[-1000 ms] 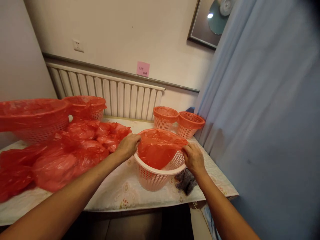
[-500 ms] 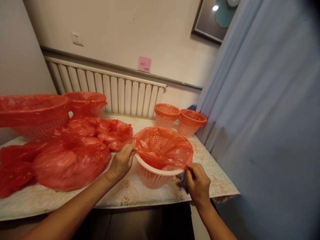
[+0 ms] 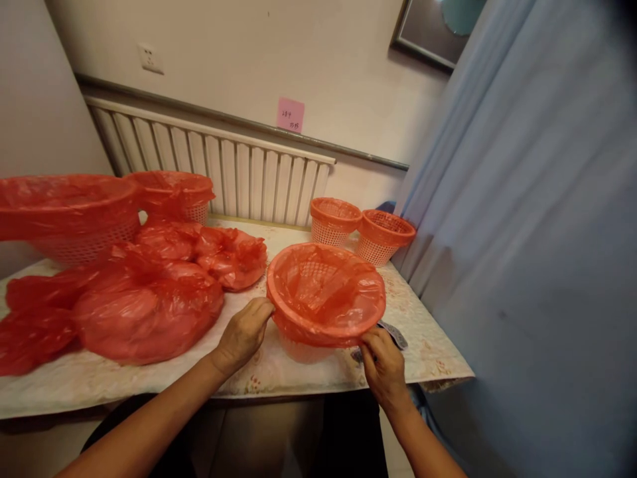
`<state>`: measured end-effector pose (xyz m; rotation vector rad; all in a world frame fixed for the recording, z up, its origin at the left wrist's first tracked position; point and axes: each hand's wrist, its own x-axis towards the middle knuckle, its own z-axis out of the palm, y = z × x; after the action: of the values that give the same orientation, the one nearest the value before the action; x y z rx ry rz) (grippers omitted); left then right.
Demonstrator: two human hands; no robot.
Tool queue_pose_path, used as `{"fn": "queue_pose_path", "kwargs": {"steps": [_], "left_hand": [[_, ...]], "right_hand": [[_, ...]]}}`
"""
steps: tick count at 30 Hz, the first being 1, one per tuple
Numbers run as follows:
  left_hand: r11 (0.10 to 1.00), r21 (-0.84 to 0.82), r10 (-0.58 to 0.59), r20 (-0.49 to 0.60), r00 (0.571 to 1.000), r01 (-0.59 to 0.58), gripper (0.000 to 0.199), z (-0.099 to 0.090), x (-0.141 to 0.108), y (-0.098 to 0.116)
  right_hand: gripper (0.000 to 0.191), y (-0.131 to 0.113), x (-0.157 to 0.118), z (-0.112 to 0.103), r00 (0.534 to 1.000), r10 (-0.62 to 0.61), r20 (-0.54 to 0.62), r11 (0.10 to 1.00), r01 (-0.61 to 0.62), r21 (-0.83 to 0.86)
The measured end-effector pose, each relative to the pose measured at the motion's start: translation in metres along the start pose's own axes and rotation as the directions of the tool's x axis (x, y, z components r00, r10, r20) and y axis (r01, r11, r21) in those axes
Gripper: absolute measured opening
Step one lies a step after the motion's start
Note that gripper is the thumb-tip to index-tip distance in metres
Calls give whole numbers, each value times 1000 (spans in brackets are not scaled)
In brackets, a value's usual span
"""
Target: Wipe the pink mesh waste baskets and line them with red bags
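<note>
A round basket [image 3: 326,292] stands near the table's front edge, lined with a thin red plastic bag whose edge is folded over the rim all the way round. My left hand [image 3: 243,335] pinches the bag's edge at the basket's left front. At the right front, the fingers of my right hand [image 3: 383,365] are closed on the same bag, just below the rim. Beside my right hand lies a dark patterned object [image 3: 395,335], partly hidden, which I cannot make out.
Filled red bags [image 3: 149,312] lie on the table's left side. Two large lined baskets [image 3: 89,226] stand behind them. Two small lined baskets [image 3: 333,222] are at the back right. A blue curtain [image 3: 507,232] hangs along the right side.
The bag's front edge, stretched across the opening before, now lies over the front rim and hangs outside. My right hand has moved slightly left and the view has tilted down a little.
</note>
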<state>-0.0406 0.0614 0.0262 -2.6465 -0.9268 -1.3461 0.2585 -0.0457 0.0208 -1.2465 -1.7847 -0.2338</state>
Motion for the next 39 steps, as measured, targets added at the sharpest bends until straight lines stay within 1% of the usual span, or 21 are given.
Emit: {"fn": "queue_pose_path", "kwargs": {"steps": [5,9,12,14,15,16,17,19,20,21,22,23,24,25,26,28,29,31,33,36,39], "left_hand": [[994,26,-106,44,993,105,26,3,5,-2],[986,-27,-165,81,983,167,24,7,10,-3],[959,-104,-252,125,960,265,21,12,11,-8],[933,-121,-315,182,932,339,16,13,11,-12],[923,-114,-342,190,920,367,13,12,10,-14],[915,-98,-373,164,913,391,11,10,10,-14],[908,-77,-404,101,909,412,11,6,11,-14],[908,-22,-419,-90,903,419,14,-5,15,-5],[915,6,-394,-186,900,402,17,-11,19,4],[943,45,-310,-227,923,329,19,-17,23,15],[971,73,-206,-242,948,229,22,-22,27,28],[990,76,-98,-223,970,117,25,-25,32,42],[998,68,12,-170,985,-1,27,-26,36,56],[993,54,106,-109,988,-101,29,-24,39,68],[985,46,167,-51,985,-165,28,-21,42,78],[973,42,223,68,972,-226,20,-9,45,90],[970,59,227,128,965,-236,17,-2,46,91],[957,126,232,217,948,-263,21,9,46,87],[928,201,260,250,933,-313,28,15,46,78],[895,229,320,268,908,-383,30,8,48,58],[906,176,321,310,895,-386,31,-11,50,36]], "right_hand": [[16,18,-4,9,998,50,41,997,-47,-59],[17,25,-2,12,993,94,72,994,-89,-70],[16,23,3,6,982,100,160,995,-94,-45],[16,18,7,-3,966,104,239,995,-101,-25],[16,15,9,-10,962,106,251,994,-105,-20],[16,11,11,-16,967,107,231,994,-105,-18],[15,6,14,-23,978,103,183,995,-102,-16],[14,-4,20,-36,996,74,47,997,-74,-10],[15,-11,24,-40,999,53,-11,999,-53,-7],[15,-17,28,-42,999,27,-46,1000,-27,-2],[16,-24,33,-43,998,-7,-58,1000,8,7],[18,-30,37,-41,998,-50,-47,999,50,16],[19,-36,40,-38,995,-98,-13,995,98,24],[20,-41,43,-33,989,-147,34,989,146,29],[21,-44,46,-27,978,-189,87,982,187,29],[22,-46,48,-14,951,-246,186,968,250,3],[21,-45,48,-8,939,-262,224,961,275,-28],[20,-38,49,1,920,-286,269,939,325,-111],[21,-26,51,3,902,-299,312,914,365,-177],[25,-6,58,-7,880,-291,376,919,367,-147],[31,9,64,-20,870,-283,403,939,336,-66]]}}
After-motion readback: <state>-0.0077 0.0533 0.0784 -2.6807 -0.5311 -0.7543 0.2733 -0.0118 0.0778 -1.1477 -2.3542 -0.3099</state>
